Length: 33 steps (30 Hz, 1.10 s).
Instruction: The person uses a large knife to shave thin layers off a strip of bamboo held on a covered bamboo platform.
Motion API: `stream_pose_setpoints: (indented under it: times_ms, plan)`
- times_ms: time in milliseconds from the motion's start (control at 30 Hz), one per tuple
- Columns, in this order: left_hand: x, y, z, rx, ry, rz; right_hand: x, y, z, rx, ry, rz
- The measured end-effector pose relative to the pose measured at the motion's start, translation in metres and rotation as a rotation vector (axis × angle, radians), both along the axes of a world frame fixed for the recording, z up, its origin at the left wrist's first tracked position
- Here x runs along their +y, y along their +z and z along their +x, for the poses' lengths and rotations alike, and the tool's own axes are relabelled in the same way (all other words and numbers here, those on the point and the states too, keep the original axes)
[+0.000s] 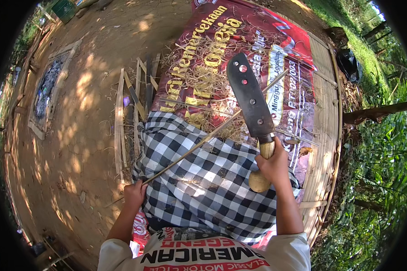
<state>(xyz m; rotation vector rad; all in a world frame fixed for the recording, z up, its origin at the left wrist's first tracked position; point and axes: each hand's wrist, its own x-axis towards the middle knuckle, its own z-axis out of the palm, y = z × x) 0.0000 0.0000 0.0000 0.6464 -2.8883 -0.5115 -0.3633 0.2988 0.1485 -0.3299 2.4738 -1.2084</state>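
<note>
Left hand [134, 194] was closed on a long, thin, tan bamboo-like strip [192, 150]. Right hand [274, 166] gripped a broad, black-bladed metal knife [255, 113] by its pale wooden handle [259, 181].

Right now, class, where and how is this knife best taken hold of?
Probably by the wooden handle, coming from the near, right side, where the right hand already grips it. The wide blade points forward, away from that approach, and the rounded knob at the near end should help keep the grip from slipping off.
</note>
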Motion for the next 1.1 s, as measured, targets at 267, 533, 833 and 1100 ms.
stream_pose_setpoints:
  times_ms: [267, 533, 833, 1100]
  plan:
    - [-0.010, 0.001, 0.018, -0.003, -0.009, -0.011, 0.013, 0.012, -0.007, -0.024, -0.010, -0.088]
    - [-0.007, 0.008, 0.008, 0.015, 0.013, -0.028, 0.009, -0.024, 0.020, 0.064, 0.157, -0.037]
    - [0.002, 0.018, -0.010, 0.025, 0.016, -0.004, 0.008, -0.024, 0.042, 0.188, 0.180, 0.016]
    - [0.001, -0.001, -0.006, 0.030, 0.014, -0.033, 0.003, -0.008, 0.027, -0.146, -0.198, -0.242]
